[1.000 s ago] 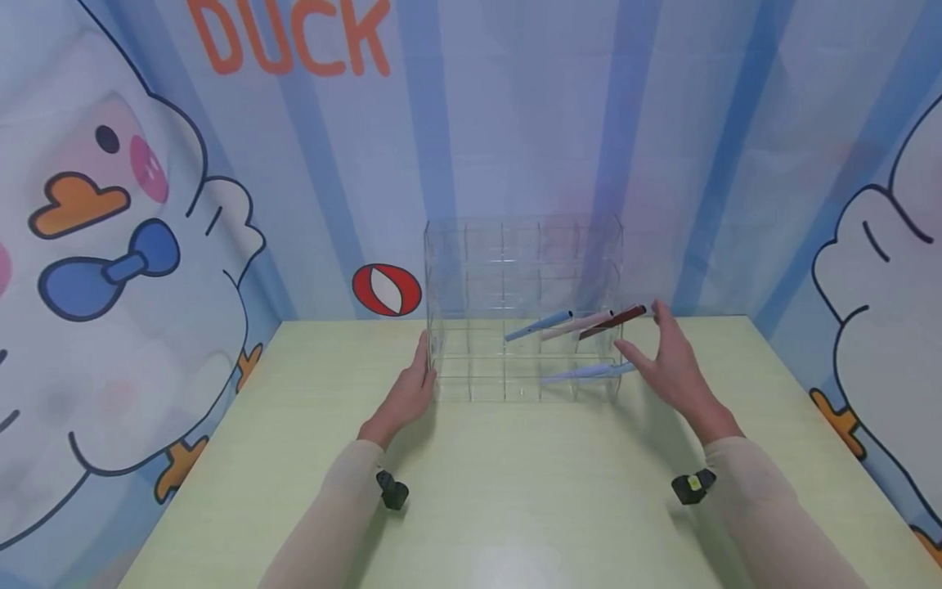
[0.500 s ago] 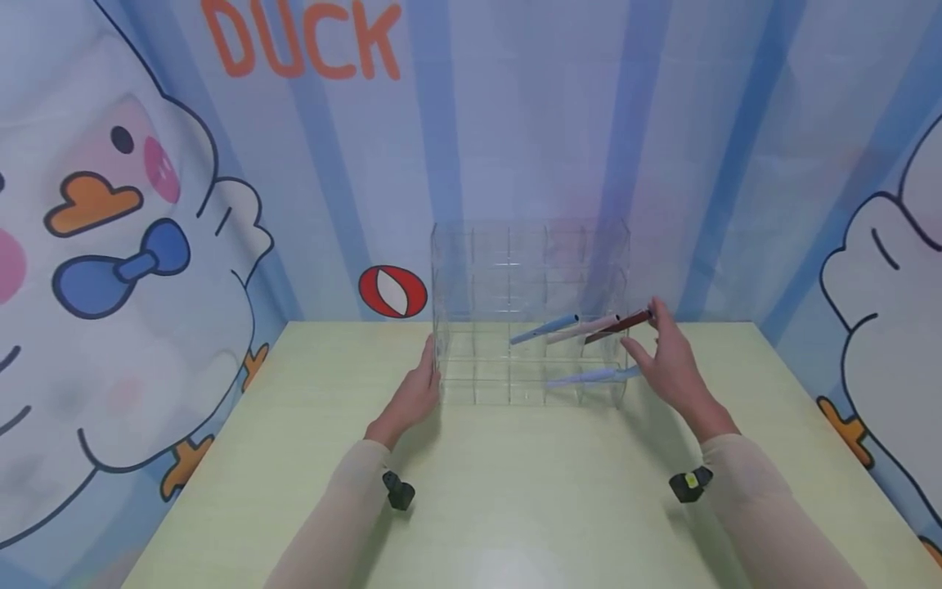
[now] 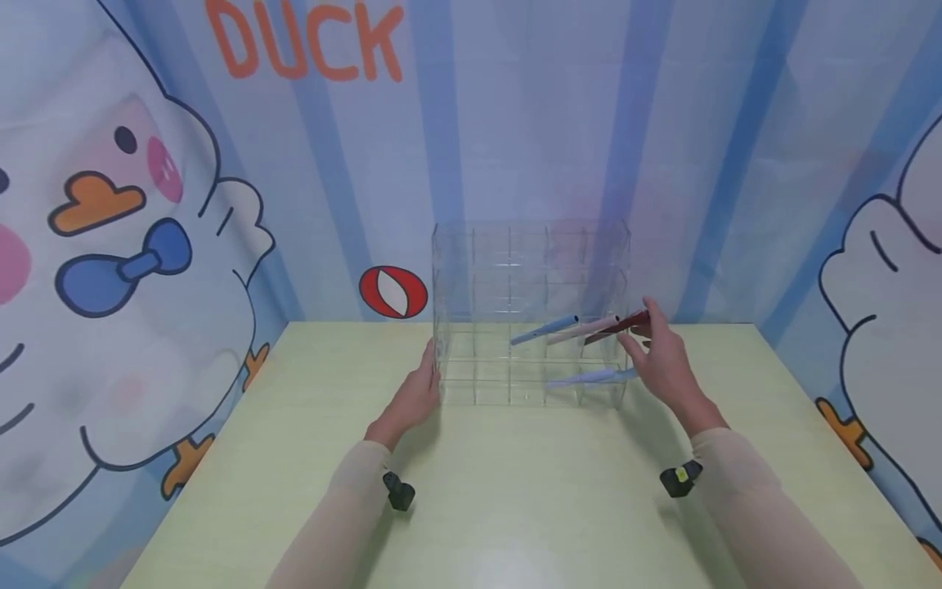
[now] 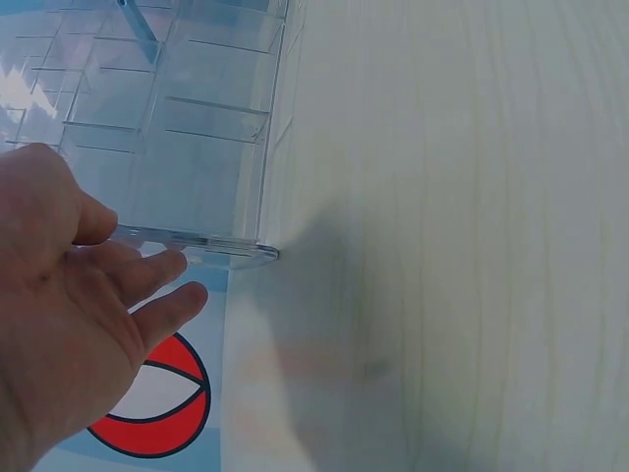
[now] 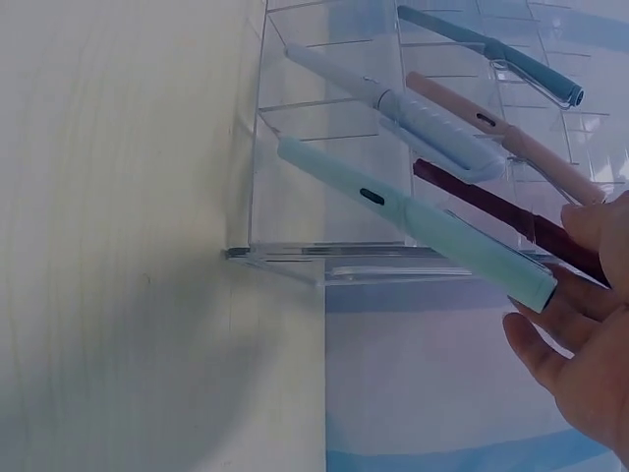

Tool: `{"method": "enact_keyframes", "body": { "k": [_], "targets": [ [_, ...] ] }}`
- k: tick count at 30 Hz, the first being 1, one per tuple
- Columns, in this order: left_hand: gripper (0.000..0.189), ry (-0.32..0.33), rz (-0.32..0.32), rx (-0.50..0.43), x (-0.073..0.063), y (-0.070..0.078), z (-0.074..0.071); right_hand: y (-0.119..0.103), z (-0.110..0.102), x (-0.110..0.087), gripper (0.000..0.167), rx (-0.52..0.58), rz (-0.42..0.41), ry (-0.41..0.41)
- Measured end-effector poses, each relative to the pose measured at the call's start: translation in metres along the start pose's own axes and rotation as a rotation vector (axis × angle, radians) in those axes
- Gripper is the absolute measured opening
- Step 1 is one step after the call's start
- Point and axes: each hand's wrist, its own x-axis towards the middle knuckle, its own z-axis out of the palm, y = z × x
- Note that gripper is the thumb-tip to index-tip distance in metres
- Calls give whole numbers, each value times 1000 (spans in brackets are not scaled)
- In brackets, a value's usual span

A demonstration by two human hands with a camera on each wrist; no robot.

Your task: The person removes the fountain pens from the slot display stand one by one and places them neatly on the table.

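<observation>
A clear compartmented rack point(image 3: 491, 360) stands upright at the back of the table. My left hand point(image 3: 408, 397) holds its left side, thumb at the front edge and fingers along the outer wall. At the right side, my right hand point(image 3: 665, 366) pinches the end of a dark red pen point(image 5: 482, 202) between thumb and fingers; the pen lies slanted in an upper compartment. Left of it in the same row are a pink pen point(image 5: 511, 138) and a blue pen point(image 5: 491, 49). Lower down lie a lavender pen point(image 5: 393, 108) and a mint green pen point(image 5: 413, 218), close to my right fingers.
The pale wooden table point(image 3: 515, 491) runs from the rack toward me. Behind the rack hangs a blue striped backdrop point(image 3: 500, 123) with duck drawings and a red ball print point(image 3: 412, 292). Small black cameras sit on both wrists.
My right hand has moved left, its fingers closing onto the end of the dark red pen. The left hand stays at the rack's side. The whole head view has shifted slightly.
</observation>
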Motion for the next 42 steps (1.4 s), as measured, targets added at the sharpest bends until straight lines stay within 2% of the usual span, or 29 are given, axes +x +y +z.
{"method": "enact_keyframes", "body": {
  "k": [7,15,29,42],
  "targets": [
    [62,15,16,14,-2,-3,0,-6,9,4,56,30,-12,128],
    [61,6,23,12,-2,1,2,-8,10,0,41,37,-21,277],
    [62,16,22,31,1,1,2,-12,3,1,38,45,-24,332],
    [61,21,11,6,-1,1,2,-19,-7,-5,39,61,-17,387]
  ]
}}
